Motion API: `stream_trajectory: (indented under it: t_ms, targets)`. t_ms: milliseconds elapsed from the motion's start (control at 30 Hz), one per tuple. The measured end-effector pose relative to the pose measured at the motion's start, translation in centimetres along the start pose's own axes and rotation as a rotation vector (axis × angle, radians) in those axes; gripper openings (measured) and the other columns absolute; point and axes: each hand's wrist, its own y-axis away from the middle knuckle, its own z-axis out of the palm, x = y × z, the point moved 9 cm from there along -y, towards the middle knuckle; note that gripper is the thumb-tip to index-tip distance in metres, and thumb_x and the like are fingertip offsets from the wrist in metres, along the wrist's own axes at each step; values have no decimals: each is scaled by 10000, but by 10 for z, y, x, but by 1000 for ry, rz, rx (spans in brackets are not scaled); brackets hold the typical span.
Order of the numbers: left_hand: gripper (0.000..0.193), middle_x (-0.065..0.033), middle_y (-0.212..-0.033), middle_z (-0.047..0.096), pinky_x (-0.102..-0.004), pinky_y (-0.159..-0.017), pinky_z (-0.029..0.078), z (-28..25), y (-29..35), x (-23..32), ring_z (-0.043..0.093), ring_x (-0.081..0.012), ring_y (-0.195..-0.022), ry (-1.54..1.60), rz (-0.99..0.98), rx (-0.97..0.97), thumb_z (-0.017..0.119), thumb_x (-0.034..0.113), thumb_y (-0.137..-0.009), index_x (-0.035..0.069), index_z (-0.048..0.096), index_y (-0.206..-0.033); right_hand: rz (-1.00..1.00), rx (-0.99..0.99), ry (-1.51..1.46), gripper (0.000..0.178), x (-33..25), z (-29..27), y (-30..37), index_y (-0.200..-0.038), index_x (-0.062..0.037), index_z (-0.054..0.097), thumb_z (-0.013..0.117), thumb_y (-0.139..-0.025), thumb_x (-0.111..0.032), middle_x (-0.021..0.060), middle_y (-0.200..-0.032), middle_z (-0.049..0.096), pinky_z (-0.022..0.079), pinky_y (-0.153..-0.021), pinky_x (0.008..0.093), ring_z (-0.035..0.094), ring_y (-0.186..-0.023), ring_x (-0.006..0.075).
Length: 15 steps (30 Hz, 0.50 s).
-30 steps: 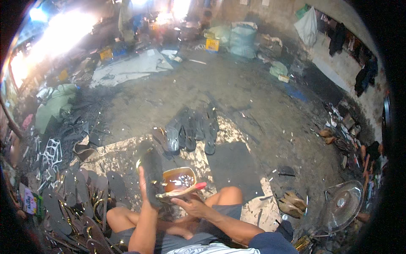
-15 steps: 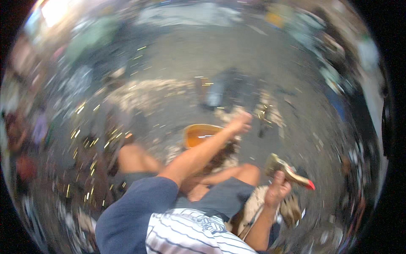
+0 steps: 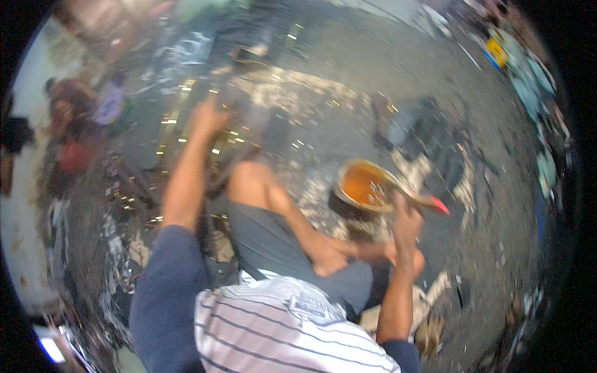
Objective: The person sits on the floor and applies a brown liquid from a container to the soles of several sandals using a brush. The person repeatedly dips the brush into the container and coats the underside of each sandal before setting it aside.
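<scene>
My right hand (image 3: 406,214) is closed round a brush (image 3: 428,200) with a red-tipped handle. Its bristle end reaches over the right rim of a round pot (image 3: 352,203); whether it touches the amber-brown liquid (image 3: 362,184) inside cannot be made out. The pot stands on the floor in front of my crossed legs. My left hand (image 3: 210,118) stretches far out to the left, above a blurred group of shiny gold-coloured pieces (image 3: 169,121). Motion smears its fingers, so anything in them is not visible.
Pale scraps (image 3: 280,87) lie across the floor beyond my knees. Dark pieces of material (image 3: 429,127) are spread past the pot, with light offcuts (image 3: 413,171) beside them. A yellow item (image 3: 495,52) and crumpled pale-blue sheets (image 3: 525,71) line the far right edge.
The view has turned left. My left hand has gone from beyond the pot to the gold-coloured pieces at left. My right hand has brought the brush from the right side to the pot.
</scene>
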Motion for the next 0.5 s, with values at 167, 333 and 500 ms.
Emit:
stream_trajectory:
  t_ms: [167,333,500]
  targets:
    - [542,-207,-1386,599,-392,-1085,425,-94,28,3,586,-326,-1272,425,200,201,600,174,-942,11,497,-1449,-477,-79,730,312,12,60,-44,-1084,-66,745,737,-891,-312,149,-985,734,525,-819,467,681,-905,352]
    - [578,-185,-1450,529,-420,-1163,338,-85,176,114,476,-318,-1386,576,513,-157,487,46,-815,41,560,-1388,-595,23,427,212,24,44,-63,-1076,-27,735,750,-883,-115,110,-1014,735,566,-819,407,696,-934,252]
    - [698,-216,-1596,329,-488,-1160,298,-36,222,103,362,-417,-1438,146,575,-196,681,432,-894,81,506,-1472,-474,-91,23,260,11,-19,-47,-1148,-16,704,760,-895,-42,60,-1101,723,541,-913,338,647,-1073,144]
